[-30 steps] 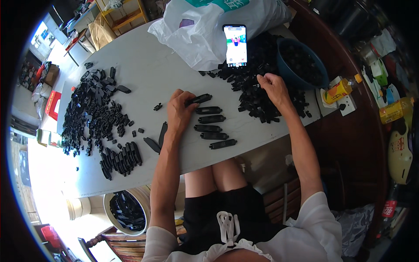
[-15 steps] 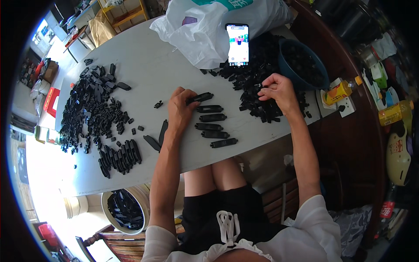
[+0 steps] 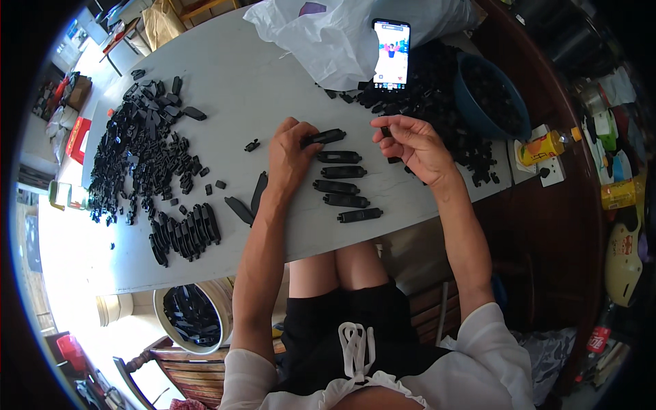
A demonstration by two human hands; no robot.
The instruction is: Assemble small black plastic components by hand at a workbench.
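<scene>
Head view: cluttered grey table (image 3: 225,89) indoors

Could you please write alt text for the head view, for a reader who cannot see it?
A seated person's left hand grips a long black plastic part on a grey table, while the right hand pinches a small black piece; four similar parts lie between them.

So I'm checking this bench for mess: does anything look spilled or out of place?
Mostly orderly. Small black parts lie scattered on the table beside the blue bowl, looking spilled. The left hand holds a long black piece; the right hand pinches a small one.
</scene>
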